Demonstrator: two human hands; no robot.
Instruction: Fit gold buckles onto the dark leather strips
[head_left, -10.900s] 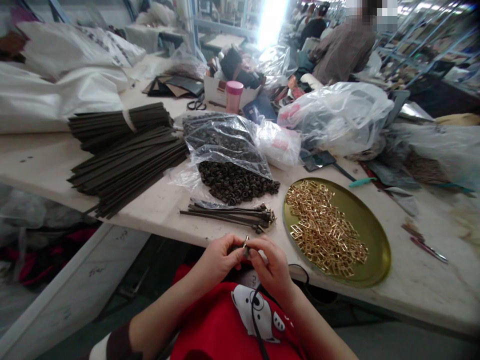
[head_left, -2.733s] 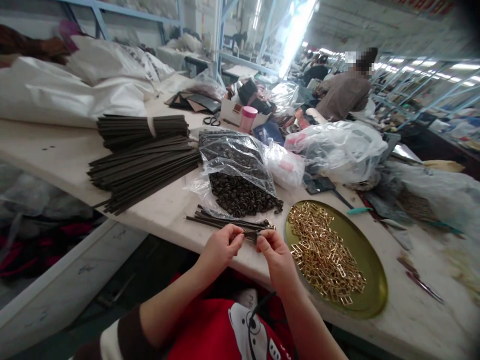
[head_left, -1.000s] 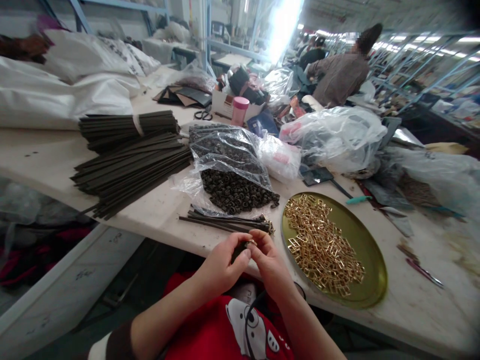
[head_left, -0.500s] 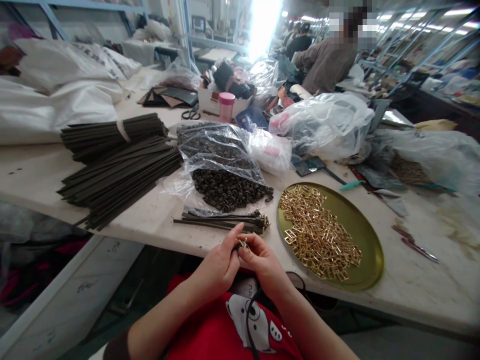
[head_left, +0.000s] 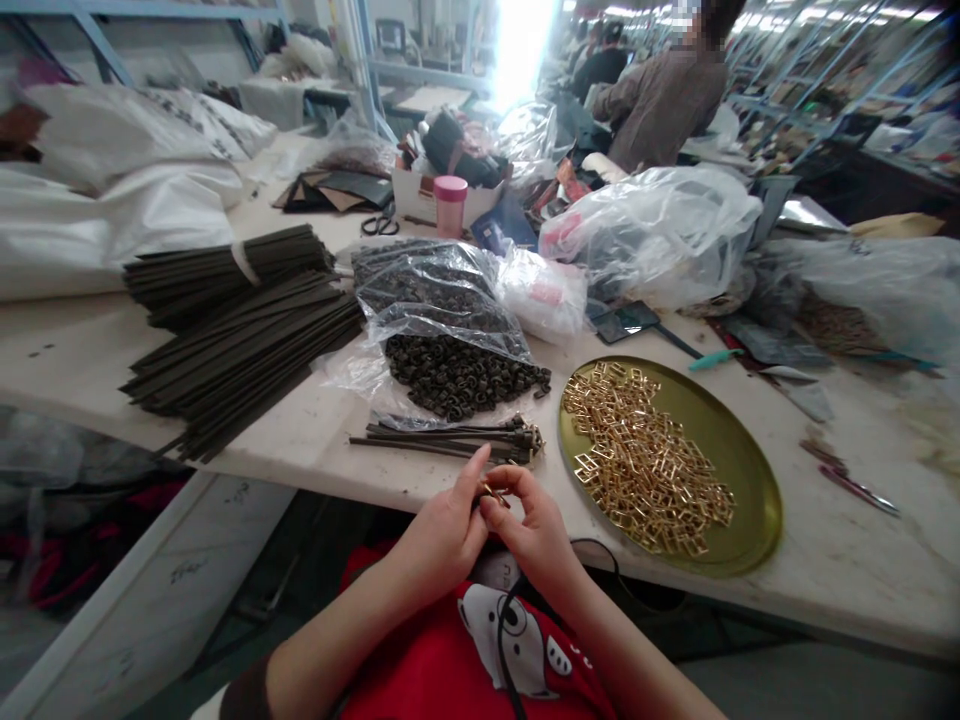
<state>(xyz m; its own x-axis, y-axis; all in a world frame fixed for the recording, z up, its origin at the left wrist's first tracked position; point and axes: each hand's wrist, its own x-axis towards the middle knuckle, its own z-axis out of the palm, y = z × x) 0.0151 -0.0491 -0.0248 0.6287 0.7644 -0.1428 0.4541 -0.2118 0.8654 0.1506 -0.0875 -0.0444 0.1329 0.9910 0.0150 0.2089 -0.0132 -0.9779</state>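
Head view: I see a small gold buckle (head_left: 493, 491) at the near edge of the surface (head_left: 840, 560), pinched in the right hand's (head_left: 534, 518) fingers. The left hand (head_left: 444, 528) meets it, thumb raised; whether its fingers grip anything, I cannot tell. I'd brace both hands together, pinch lightly by the frame, and leave the opening uncovered.
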